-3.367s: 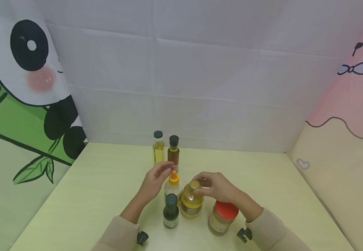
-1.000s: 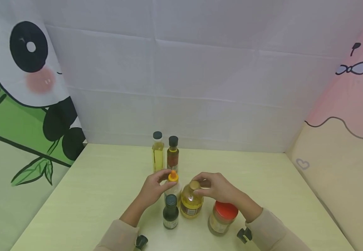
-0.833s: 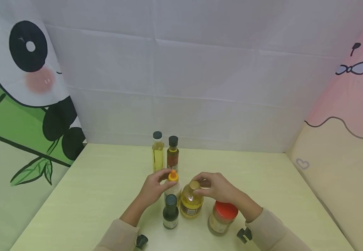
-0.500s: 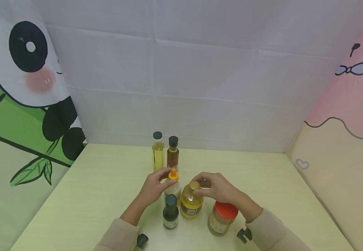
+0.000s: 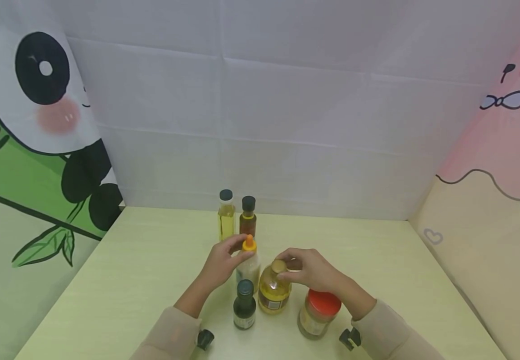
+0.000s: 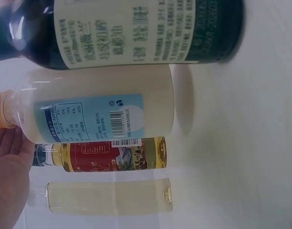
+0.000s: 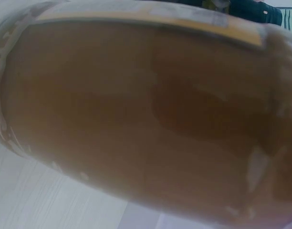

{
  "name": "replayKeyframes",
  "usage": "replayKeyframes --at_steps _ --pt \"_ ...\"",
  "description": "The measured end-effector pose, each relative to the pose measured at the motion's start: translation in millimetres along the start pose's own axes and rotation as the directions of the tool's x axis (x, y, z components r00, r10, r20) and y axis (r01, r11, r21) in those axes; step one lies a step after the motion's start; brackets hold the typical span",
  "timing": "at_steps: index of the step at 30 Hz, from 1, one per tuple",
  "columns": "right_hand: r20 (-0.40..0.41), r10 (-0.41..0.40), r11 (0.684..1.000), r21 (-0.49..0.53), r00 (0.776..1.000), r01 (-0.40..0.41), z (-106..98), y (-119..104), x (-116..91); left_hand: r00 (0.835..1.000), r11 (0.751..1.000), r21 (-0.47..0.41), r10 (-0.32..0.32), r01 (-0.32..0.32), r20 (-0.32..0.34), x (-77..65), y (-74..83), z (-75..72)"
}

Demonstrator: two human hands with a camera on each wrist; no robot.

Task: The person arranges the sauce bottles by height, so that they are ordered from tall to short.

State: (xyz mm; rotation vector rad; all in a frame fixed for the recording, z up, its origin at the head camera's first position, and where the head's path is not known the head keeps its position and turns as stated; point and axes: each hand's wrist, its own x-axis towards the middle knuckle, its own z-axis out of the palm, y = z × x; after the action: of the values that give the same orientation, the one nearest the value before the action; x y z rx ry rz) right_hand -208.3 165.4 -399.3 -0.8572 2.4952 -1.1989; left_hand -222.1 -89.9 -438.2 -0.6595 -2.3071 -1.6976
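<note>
My left hand (image 5: 222, 261) pinches the orange-and-yellow cap of a pale squeeze bottle (image 5: 248, 270) between thumb and fingers. In the left wrist view, this squeeze bottle (image 6: 103, 105) is upright with a blue label, a shadow beside its base. With thumb and fingertips, my right hand (image 5: 314, 270) holds the gold cap of a round bottle of yellow liquid (image 5: 274, 287), standing on the table. Nearer me, a dark green bottle (image 5: 244, 307) stands in front of the squeeze bottle. The jar with a red lid (image 5: 318, 314) sits below my right wrist and fills the right wrist view.
Behind the squeeze bottle stand a tall clear bottle of light yellow oil (image 5: 226, 220) and a dark-capped bottle with a red label (image 5: 248, 220). The pale table (image 5: 354, 240) meets a white cloth wall (image 5: 309, 175) at the back, with printed cloth at both sides.
My left hand has closed onto the squeeze bottle's cap, then raised or shifted the bottle slightly away from me. My right hand stays on the round bottle's cap.
</note>
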Motion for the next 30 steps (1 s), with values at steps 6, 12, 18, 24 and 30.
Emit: replayKeyframes --at_steps 6,12,18,24,30 --pt "0.002 0.006 1.000 0.009 1.000 -0.006 0.4 -0.1 0.1 1.000 0.999 0.029 0.019 -0.020 0.010 6.5 1.1 -0.5" --pt "0.001 0.002 1.000 0.010 1.000 -0.002 0.5 -0.1 0.6 0.999 0.999 0.031 -0.023 0.023 0.022 13.7 4.5 0.2" --pt "-0.002 -0.006 1.000 0.015 1.000 0.006 1.4 -0.1 0.3 1.000 1.000 0.025 -0.015 0.014 0.021 19.8 3.5 4.0" --pt "-0.006 -0.009 1.000 0.018 1.000 0.009 1.5 0.5 0.4 1.000 0.999 0.033 -0.027 0.026 0.010 24.6 6.6 8.3" --pt "-0.009 -0.016 1.000 0.012 1.000 0.017 1.3 1.0 0.5 0.999 0.997 0.056 -0.049 0.048 0.010 31.9 5.5 12.2"
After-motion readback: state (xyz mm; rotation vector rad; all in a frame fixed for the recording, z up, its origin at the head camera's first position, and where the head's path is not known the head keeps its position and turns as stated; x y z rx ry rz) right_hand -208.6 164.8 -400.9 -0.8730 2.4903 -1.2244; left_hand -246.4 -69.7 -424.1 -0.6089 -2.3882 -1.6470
